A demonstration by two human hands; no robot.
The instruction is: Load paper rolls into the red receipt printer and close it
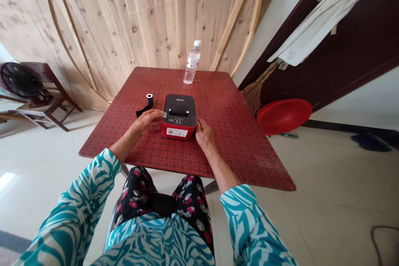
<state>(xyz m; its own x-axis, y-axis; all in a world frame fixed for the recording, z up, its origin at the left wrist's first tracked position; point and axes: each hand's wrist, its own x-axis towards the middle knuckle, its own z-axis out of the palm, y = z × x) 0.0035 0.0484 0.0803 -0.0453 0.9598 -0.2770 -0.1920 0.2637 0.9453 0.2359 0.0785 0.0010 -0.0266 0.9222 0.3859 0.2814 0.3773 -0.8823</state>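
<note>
A small red printer [178, 131] with a black top sits on the table between my hands. Its top has a slot and small buttons, and a white label is stuck on the near red side. My left hand [146, 121] holds its left edge, fingertips at a light grey piece there. On the opposite side, my right hand [205, 134] grips the printer low with curled fingers, partly hidden by its body. Just beyond my left hand stands a black roll with a white core [149, 99], and a loose black strip [143, 110] lies by it.
A clear water bottle [192, 63] stands at the far end of the red patterned table [243, 141]. Wooden boards [134, 16] lean behind. To the right are a red basin [283, 116] and a broom [254, 91]; at left, a fan [21, 79] rests on a chair.
</note>
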